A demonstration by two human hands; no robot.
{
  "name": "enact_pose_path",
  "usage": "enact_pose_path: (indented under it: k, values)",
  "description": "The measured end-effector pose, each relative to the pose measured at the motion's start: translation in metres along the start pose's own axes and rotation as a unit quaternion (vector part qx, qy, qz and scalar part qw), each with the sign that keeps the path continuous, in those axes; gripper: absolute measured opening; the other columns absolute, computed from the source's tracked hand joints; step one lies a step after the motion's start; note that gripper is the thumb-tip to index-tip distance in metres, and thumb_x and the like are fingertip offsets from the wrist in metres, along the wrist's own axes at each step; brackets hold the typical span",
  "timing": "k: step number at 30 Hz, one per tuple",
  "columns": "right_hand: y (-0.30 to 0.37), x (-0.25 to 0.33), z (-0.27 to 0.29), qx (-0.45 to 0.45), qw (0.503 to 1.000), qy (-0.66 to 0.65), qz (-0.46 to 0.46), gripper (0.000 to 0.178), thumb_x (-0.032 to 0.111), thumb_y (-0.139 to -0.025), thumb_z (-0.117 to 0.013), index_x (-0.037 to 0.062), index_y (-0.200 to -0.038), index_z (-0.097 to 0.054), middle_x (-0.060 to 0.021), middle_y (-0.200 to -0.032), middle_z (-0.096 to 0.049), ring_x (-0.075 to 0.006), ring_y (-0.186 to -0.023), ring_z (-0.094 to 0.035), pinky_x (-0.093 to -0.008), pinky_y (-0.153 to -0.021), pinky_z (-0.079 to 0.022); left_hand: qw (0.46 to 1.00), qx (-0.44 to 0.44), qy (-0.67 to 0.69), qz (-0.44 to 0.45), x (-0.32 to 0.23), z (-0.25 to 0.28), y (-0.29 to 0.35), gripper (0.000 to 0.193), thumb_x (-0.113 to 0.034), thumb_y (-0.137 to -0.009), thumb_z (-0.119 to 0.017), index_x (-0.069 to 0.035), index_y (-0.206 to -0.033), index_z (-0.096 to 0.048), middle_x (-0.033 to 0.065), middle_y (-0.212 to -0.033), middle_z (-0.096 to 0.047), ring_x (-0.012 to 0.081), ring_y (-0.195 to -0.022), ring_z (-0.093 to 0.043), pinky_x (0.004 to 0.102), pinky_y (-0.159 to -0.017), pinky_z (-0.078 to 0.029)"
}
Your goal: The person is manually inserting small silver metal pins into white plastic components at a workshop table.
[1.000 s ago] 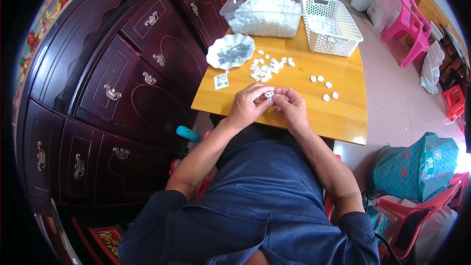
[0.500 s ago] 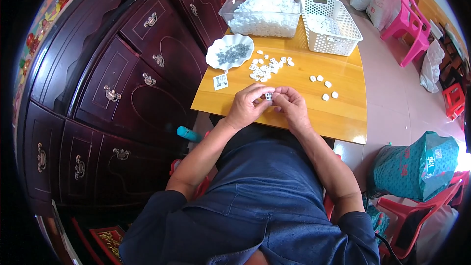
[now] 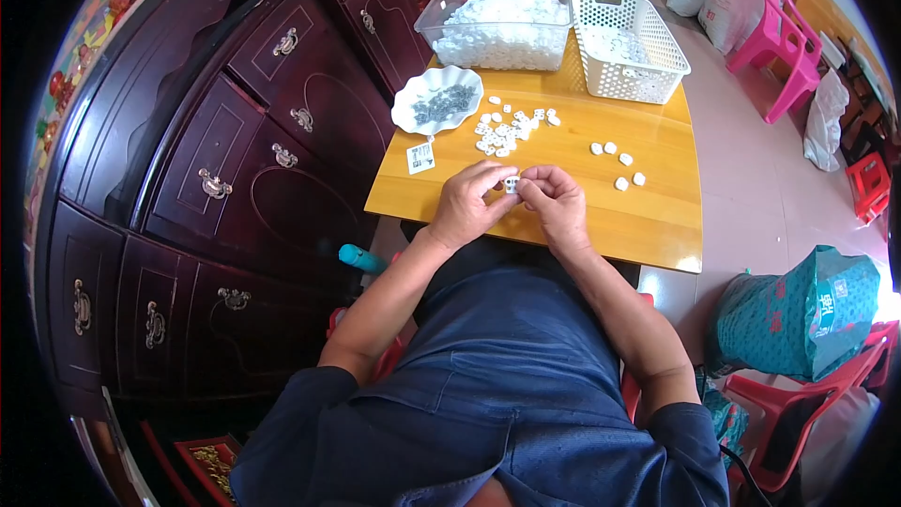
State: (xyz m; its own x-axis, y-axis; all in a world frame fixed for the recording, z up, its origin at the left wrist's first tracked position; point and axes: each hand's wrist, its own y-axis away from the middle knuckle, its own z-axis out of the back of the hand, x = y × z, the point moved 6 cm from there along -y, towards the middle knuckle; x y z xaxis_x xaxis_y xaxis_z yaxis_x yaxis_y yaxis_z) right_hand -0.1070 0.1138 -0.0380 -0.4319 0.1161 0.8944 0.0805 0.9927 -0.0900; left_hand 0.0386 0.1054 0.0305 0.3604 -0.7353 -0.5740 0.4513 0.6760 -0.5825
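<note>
Small white part, pinched between left hand and right hand above the table's near edge: best kept low and gripped firmly while fitted.

The desk stands with its left edge against a chest of drawers. At the near edge, both hands meet over the desk: the left hand and the right hand close on a small piece between them. Behind the hands lies a heap of small pieces, with a scalloped dish to its left and a small card near the left edge. A few loose pieces lie to the right. At the far edge sit a tub and, on its right, a basket. Chairs stand right of the desk, and a bag lies on the floor beyond its near right corner.
</note>
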Motion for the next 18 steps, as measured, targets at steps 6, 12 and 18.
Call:
enact_pose_path:
  k: [6,12,18]
  values:
    - [-0.0002,-0.0015,0.0006,0.008,1.0,-0.004,-0.011,0.011,0.004,-0.095,-0.069,0.0009,-0.104,-0.065,-0.0025,-0.091,-0.071,-0.0073,-0.08,-0.066,-0.0201,-0.07,-0.05,0.999,-0.006,-0.03,-0.021,0.0023,-0.0005,0.0016,0.029,-0.01,-0.082,-0.079,-0.003,-0.108,-0.069,0.0126,-0.095,-0.07,0.0318,-0.086,-0.069,0.037,-0.074,-0.056]
    - [-0.0006,-0.0039,0.0021,0.011,0.997,-0.056,-0.059,0.012,0.009,-0.095,-0.07,0.0047,-0.105,-0.065,-0.0008,-0.091,-0.07,-0.0063,-0.078,-0.065,-0.0192,-0.068,-0.048,0.999,0.004,-0.035,-0.025,0.0012,0.0006,0.0008,0.029,-0.011,-0.081,-0.08,-0.003,-0.107,-0.069,0.0125,-0.096,-0.07,0.032,-0.087,-0.069,0.0375,-0.075,-0.056]
    - [-0.0017,-0.0075,0.0025,0.011,0.996,-0.059,-0.069,0.01,0.009,-0.095,-0.071,0.0054,-0.102,-0.065,-0.0004,-0.091,-0.07,-0.0056,-0.076,-0.064,-0.0192,-0.067,-0.048,0.995,-0.006,-0.074,-0.061,-0.0055,0.0031,-0.0004,0.027,-0.011,-0.081,-0.08,-0.004,-0.105,-0.07,0.012,-0.094,-0.07,0.0325,-0.086,-0.069,0.0385,-0.074,-0.056]
